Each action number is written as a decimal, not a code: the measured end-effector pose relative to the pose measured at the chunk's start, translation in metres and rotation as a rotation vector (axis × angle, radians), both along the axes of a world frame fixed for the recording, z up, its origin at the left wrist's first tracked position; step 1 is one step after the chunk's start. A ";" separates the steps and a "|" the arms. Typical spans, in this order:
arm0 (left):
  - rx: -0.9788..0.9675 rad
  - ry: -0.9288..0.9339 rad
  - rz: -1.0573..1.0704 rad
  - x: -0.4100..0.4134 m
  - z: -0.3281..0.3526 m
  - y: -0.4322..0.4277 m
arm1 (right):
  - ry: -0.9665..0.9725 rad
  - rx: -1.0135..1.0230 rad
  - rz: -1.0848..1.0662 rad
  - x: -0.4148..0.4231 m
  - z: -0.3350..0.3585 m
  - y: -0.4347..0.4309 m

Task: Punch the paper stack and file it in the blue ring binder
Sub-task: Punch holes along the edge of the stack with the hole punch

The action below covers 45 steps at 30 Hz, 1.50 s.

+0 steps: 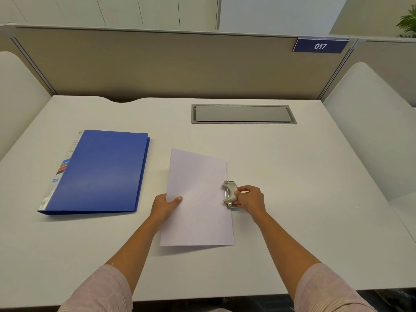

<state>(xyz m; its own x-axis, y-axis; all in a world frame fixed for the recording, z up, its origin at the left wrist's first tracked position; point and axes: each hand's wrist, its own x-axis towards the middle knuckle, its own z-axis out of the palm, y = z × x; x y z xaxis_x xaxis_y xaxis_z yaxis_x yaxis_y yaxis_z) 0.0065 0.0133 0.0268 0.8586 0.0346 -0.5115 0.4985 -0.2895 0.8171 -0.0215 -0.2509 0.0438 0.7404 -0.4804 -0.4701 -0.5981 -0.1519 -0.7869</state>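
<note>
Holding: your left hand (166, 204) has the left edge of the paper stack (198, 199) pinched, thumb on top and the other fingers tucked underneath, so the fingers are closed on the paper.
Right hand: your right hand (251, 199) is wrapped round the back of the hole punch (229, 194), fingers curled shut on it, thumb against the grey lever.
Punch: small grey and metal thing, sitting at the right edge of the stack about halfway down, its mouth facing the paper. Can't really tell how far the sheet edge goes into the slot.
Paper: white stack lying in the middle of the bench (292, 176), slightly skewed, near edge looks a bit lifted with a shadow below it.
Binder: blue ring binder (101, 172) is closed and flat on the bench, off to the left of the paper and not touching it, spine label side facing left.
Bench extras: grey cable hatch (243, 114) set into the top further back, and a blue 017 tag (320, 46) on the partition.
Sleeves: pale pink, down by your elbows.
</note>
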 end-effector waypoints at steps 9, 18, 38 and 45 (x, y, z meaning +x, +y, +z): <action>-0.014 0.003 -0.012 0.000 -0.005 0.003 | 0.010 -0.004 0.004 0.000 0.001 -0.001; -0.009 0.017 -0.022 -0.002 -0.009 0.004 | 0.038 -0.059 0.028 0.002 0.005 -0.002; 0.068 0.031 -0.088 0.001 -0.013 0.005 | 0.115 -0.068 0.010 0.019 0.009 -0.008; 0.088 0.028 -0.097 0.000 -0.014 0.006 | 0.174 -0.091 0.012 0.025 0.009 -0.008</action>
